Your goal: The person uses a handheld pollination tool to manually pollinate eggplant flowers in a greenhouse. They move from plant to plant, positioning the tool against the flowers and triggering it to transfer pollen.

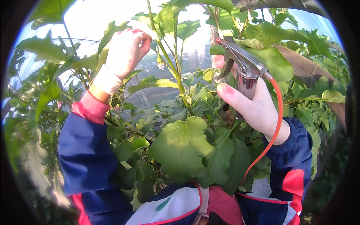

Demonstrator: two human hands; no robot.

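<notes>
My left hand is raised at the upper left, thumb and forefinger pinched together beside an upright eggplant stem; what lies between the fingertips is too small to tell. My right hand, in a pale glove with a red-stained thumb, holds a metal spray gun with a trigger. Its reddish nozzle points to the upper left. From its rear end an orange-red hose curves down towards my waist. A pale purple eggplant flower hangs by the stem, between my two hands.
Broad eggplant leaves fill the space before my chest, and more plants stand on both sides. A wooden pole slants down at the right. Behind the plants is translucent plastic sheeting, with a thin line crossing near the stem.
</notes>
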